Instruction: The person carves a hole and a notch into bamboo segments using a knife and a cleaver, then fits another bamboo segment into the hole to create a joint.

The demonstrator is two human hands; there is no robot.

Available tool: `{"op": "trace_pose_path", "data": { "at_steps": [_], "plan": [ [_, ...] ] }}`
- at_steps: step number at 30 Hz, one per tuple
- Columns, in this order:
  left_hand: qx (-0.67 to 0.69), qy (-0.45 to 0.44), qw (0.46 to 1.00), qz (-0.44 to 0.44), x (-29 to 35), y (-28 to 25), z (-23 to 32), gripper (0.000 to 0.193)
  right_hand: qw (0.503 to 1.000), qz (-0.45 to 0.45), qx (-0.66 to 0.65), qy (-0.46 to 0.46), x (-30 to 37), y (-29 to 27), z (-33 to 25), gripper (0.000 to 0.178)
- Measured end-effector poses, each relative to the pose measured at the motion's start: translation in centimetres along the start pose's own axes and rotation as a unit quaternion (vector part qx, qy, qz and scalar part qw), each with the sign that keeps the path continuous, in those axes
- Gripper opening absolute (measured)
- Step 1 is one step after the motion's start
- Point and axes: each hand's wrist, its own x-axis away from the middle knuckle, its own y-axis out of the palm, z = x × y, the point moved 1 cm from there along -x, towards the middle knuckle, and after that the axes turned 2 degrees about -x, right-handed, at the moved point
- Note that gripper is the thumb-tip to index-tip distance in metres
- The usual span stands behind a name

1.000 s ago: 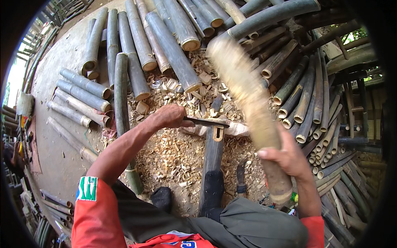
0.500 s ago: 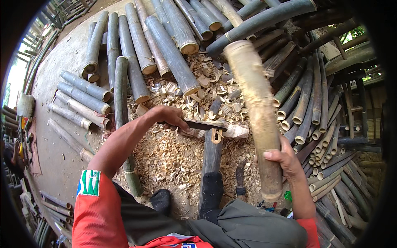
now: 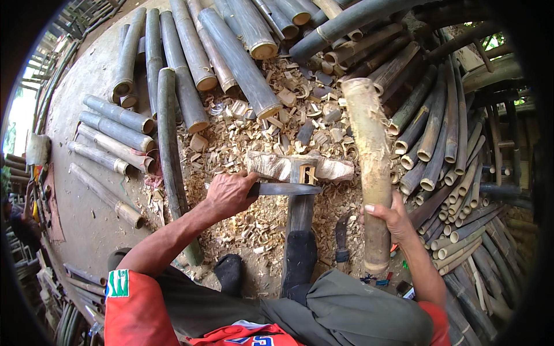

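Note:
My left hand [image 3: 228, 193] is closed round the handle of a machete [image 3: 285, 189]. Its broad blade points right and crosses over a dark bamboo pole [image 3: 299, 218] on the ground, just below a pale, rough wooden block [image 3: 271, 167]. A small notched bit [image 3: 309, 173] shows where pole and block cross. On the right, my right hand [image 3: 392, 218] grips the lower part of a thick bamboo section [image 3: 372, 144]. That section stands nearly upright; its upper part is shaved pale with ragged fibres, while the lower end keeps its darker skin.
Wood chips [image 3: 236, 225] cover the ground between my feet. A long bamboo pole [image 3: 168, 144] lies to the left, with shorter bamboo pieces [image 3: 118, 138] beyond it. Stacked bamboo [image 3: 456, 213] crowds the right side. A dark curved tool [image 3: 341, 236] lies near my right knee.
The machete has come nearer to me, from over the block to below it. The bamboo section has moved away from the pole, slightly right, and its top has dropped lower.

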Motion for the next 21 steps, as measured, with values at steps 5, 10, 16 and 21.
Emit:
{"op": "trace_pose_path", "data": {
  "at_steps": [5,10,16,21],
  "plan": [
    [-0.004,-0.029,0.995,-0.093,-0.1,0.6,-0.1,0.036,0.982,-0.013,0.149,-0.114,-1.3,1.1,-0.1,0.081],
    [-0.042,-0.010,0.995,-0.091,-0.2,0.7,-0.6,0.022,0.910,-0.073,0.384,-0.141,-1.5,1.6,-1.8,0.076],
    [-0.062,0.006,0.993,-0.102,-1.0,0.5,-0.5,0.020,0.507,-0.192,0.638,-0.547,-5.0,0.2,-0.8,0.074],
    [-0.097,0.003,0.987,-0.131,-1.1,0.7,-0.9,0.022,0.491,-0.214,0.764,-0.359,-8.7,-0.1,-0.2,0.070]
  ]
}}
